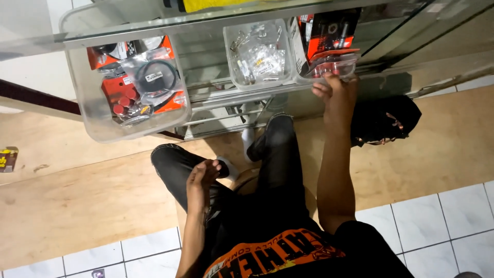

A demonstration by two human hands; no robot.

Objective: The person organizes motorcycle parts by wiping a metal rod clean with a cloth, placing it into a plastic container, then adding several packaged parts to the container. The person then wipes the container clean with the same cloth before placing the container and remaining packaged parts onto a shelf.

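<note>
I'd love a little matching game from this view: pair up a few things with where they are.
Things:
1. right hand
2. left hand
3. large clear bin
4. black bag

Places:
A. on the wooden floor, right of the outstretched arm
B. resting on the thigh in dark trousers
C. far left on the glass shelf, holding red packets
D. at the front edge of the small bin with the red and black package

Pairs: 1-D, 2-B, 3-C, 4-A
</note>
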